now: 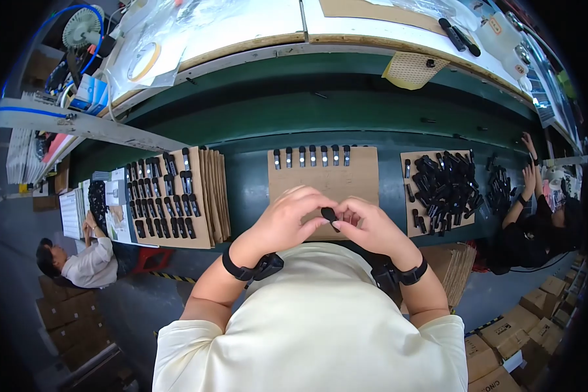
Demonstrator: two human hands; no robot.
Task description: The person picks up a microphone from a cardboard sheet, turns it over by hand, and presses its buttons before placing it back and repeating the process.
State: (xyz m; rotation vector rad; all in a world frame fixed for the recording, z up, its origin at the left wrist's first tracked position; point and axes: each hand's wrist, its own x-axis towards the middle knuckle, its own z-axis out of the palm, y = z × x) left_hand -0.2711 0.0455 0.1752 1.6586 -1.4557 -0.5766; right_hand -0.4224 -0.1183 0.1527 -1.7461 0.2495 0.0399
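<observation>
From my remote feed, left hand [295, 214] and right hand [371, 224] both pinched small black part [329, 213] over cardboard sheet [323, 181], near side; I judged a loose pinch could've dropped it.

Left hand [289, 217] beside right hand [374, 227], fingers [315, 202] bent

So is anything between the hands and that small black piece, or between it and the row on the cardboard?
Nothing visible: the left hand and right hand both touch the black piece; beyond the hands, only cardboard shows before the row.
</observation>
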